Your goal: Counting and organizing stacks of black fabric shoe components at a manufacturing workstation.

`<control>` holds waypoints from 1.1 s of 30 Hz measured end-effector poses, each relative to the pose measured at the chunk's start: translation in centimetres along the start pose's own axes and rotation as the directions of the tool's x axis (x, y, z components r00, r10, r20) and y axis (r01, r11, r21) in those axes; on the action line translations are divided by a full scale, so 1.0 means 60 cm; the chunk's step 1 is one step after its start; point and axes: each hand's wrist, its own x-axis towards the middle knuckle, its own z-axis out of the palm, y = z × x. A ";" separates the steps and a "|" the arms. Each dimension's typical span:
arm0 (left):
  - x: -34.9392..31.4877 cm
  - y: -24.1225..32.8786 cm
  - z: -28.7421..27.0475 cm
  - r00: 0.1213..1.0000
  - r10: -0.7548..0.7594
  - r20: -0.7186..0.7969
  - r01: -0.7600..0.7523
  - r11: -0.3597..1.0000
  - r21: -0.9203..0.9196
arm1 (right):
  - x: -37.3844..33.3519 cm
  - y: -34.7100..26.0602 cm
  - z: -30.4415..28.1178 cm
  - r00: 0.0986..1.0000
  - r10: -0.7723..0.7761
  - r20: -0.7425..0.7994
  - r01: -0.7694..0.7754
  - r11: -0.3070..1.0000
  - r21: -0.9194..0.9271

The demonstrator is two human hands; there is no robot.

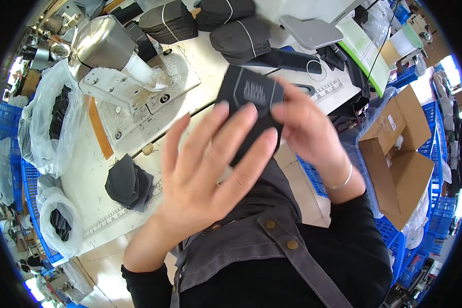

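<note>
Head view: both hands hold dark fabric piece.

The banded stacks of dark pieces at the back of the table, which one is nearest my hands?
The lowest bundle, just above the piece both hands hold; the other two lie farther back.
</note>
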 end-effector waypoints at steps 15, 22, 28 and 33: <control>0.087 -0.120 0.077 0.367 -0.295 0.882 0.919 -0.031 -0.393 | 0.076 -0.001 -0.061 0.876 -0.469 0.115 0.267 0.272 -0.925; 0.098 -0.120 0.079 0.261 -0.280 0.924 0.958 -0.042 -0.283 | -0.045 0.007 -0.074 0.973 -0.124 -0.197 0.007 0.861 -0.508; 0.080 -0.095 0.080 0.421 -0.279 0.863 0.842 -0.234 -0.486 | -0.039 0.021 -0.052 0.995 -0.014 -0.097 -0.005 0.982 -0.189; 0.025 -0.043 0.034 0.423 -0.503 0.753 0.741 -0.287 -0.607 | -0.022 0.040 -0.012 0.989 0.083 0.124 -0.057 0.979 -0.198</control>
